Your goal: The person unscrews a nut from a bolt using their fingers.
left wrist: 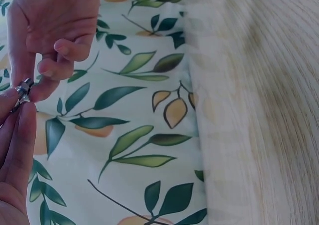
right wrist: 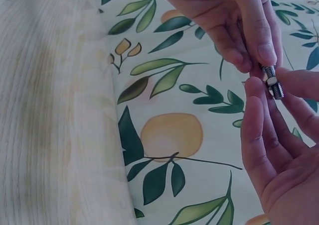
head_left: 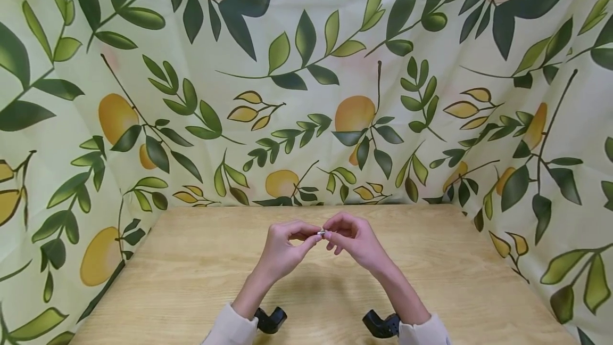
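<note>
A small silvery threaded bolt with a hex nut partway along it is held between both hands above the table. My left hand pinches one end of the bolt between thumb and fingers. From the other side, my right hand has its thumb and a finger at the nut, pinching it. Threads show on both sides of the nut in the right wrist view. In the left wrist view, fingertips cover part of the metal piece. The fingertips of the two hands almost meet.
Beneath the hands lies a light wooden table. Fabric printed with leaves and fruit rises behind it and along both sides. Black curved devices sit at the left wrist and right wrist, near the pale sleeves.
</note>
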Motion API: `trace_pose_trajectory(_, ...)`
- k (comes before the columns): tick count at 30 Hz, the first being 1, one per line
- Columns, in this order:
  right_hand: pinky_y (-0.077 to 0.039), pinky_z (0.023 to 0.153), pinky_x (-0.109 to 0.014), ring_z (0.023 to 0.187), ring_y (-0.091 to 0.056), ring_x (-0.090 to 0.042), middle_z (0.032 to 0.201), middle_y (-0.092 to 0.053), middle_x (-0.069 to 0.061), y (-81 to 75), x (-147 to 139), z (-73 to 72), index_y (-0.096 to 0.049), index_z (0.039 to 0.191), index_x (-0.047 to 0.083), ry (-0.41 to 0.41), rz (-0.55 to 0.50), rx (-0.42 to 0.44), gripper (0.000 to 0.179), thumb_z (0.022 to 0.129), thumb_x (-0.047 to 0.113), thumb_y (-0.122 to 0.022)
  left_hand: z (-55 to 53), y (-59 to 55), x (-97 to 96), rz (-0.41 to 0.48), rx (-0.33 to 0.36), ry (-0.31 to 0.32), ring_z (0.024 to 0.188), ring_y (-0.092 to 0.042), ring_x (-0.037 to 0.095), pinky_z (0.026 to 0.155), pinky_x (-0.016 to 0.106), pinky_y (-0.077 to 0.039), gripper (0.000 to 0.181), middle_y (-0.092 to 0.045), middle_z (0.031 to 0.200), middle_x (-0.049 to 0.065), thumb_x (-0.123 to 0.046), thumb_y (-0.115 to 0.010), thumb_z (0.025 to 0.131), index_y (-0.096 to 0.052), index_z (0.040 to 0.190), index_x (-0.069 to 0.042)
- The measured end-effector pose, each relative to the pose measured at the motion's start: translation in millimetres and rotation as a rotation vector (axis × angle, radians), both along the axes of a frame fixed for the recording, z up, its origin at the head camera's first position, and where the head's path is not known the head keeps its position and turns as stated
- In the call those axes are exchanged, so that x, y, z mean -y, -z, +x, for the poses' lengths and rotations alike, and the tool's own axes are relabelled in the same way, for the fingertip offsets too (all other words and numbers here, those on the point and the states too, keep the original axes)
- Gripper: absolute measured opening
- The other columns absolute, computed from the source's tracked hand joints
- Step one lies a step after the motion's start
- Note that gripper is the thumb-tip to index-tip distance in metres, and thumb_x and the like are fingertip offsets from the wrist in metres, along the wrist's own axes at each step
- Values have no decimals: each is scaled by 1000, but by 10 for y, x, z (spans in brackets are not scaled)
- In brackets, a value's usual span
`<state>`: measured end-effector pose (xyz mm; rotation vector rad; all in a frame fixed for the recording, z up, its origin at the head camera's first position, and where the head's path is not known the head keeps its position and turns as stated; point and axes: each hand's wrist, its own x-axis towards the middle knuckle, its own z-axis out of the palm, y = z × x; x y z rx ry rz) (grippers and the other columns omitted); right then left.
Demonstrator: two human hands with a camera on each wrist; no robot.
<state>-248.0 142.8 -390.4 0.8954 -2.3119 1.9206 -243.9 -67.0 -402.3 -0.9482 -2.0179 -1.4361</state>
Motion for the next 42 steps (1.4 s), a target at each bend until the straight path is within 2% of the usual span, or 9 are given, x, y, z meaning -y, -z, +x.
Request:
trace_pose_trajectory(5, -63, 62, -32, 75, -73, -13, 102, -72, -25, 38, -1, 12, -65, 112, -5, 7, -3, -19, 20, 96, 6, -71, 23, 21, 2, 4, -4, -3, 75, -77, 13, 68, 24, -64, 7, -81, 90, 5, -9, -81, 90, -82, 96, -9)
trace_pose_trajectory(9, -63, 62, -33, 74, -73, -15, 103, -73, -19, 43, -19, -1, -64, 115, -6, 9, -1, -4, 23, 99, 9, -68, 25, 16, -11, 9, -31, 2, 74, -77, 13, 68, 24, -64, 7, -81, 91, 6, -8, -81, 90, -81, 96, -9)
trace_pose_trajectory(15, -63, 64, -31, 75, -71, -12, 100, -71, -27, 47, -32, -5, -66, 115, -7, -23, 11, 20, 24, 105, 14, -60, 25, 35, -27, 22, -43, 11, 74, -77, 14, 67, 24, -64, 5, -81, 89, 5, -8, -80, 90, -81, 95, -10)
trace_pose_trajectory(25, -62, 63, -29, 75, -71, -10, 104, -68, -31, 17, -27, 8, -67, 110, -6, 2, -18, -14, 17, 97, 4, -69, -7, 44, -19, -2, -33, 0, 76, -77, 13, 69, 25, -65, 6, -81, 90, 7, -7, -79, 91, -81, 96, -9)
trace_pose_trajectory(29, -62, 63, -29, 76, -71, -9, 105, -69, -31, 11, -25, 10, -67, 112, -6, 19, -6, -6, 20, 96, 5, -71, -8, 43, -12, -5, -24, -5, 77, -77, 12, 70, 26, -65, 6, -81, 91, 5, -9, -79, 91, -81, 96, -9)
trace_pose_trajectory(35, -63, 63, -31, 75, -72, -12, 105, -69, -28, 8, -33, -6, -66, 115, -7, 33, 12, 24, 25, 103, 15, -63, 2, 32, -17, 2, -37, -5, 76, -77, 13, 69, 25, -65, 5, -81, 90, 5, -9, -79, 91, -81, 96, -9)
trace_pose_trajectory(42, -63, 63, -31, 74, -71, -13, 98, -71, -25, 21, -31, -19, -67, 114, -7, -7, 14, 38, 25, 104, 15, -61, 0, 29, -15, -2, -44, -6, 76, -77, 13, 69, 24, -64, 5, -81, 89, 7, -8, -79, 91, -81, 95, -9)
